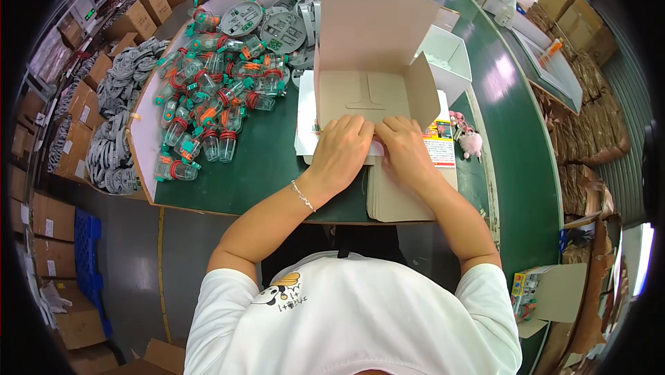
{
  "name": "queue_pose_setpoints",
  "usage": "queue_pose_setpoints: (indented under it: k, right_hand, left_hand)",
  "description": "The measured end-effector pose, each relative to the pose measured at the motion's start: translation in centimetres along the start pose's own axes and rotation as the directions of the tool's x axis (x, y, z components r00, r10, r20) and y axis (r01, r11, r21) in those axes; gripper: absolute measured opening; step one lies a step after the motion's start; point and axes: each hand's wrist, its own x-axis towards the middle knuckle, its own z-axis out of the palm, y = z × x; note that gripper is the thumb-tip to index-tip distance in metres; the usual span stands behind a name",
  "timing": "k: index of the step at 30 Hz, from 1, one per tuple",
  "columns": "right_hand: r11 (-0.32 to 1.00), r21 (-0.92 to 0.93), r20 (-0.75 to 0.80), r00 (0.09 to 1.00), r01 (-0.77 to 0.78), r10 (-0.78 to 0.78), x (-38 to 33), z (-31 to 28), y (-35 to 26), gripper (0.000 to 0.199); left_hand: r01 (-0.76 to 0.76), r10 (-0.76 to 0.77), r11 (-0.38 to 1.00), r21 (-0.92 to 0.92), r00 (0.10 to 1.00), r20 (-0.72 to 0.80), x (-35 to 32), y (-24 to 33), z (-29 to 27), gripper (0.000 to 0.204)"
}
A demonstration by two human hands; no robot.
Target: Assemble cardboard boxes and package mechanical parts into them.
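Brown cardboard was grasped by the left grip and right grip, fingers curled side by side over the near edge of the open box. Matched pressure from both seemed the best way to keep that edge square. The box sat on the desk, just beyond a flat cardboard stack; clear bottles lay to its left.

Green worktop, busily covered
Clear bottles, grey discs, cardboard stack, pink plush toy.
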Motion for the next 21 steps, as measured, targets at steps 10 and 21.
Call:
queue_pose_setpoints:
  k: [10, 21]
  right_hand:
    - [0.982, 0.147, -0.500, 0.865, 0.118, -0.029, 3.0, -9.4, 0.4, 0.021]
    - [0.863, 0.390, 0.193, 0.945, -0.321, 0.265, 14.0, 0.0, 20.4, 0.043]
  left_hand:
    - [-0.246, 0.121, 0.953, -0.174, 0.841, -0.527, 2.0, -2.0, -10.7, 0.022]
    - [0.532, -0.619, 0.760, -0.374, 0.767, -0.167, 10.5, -20.6, 3.2, 0.030]
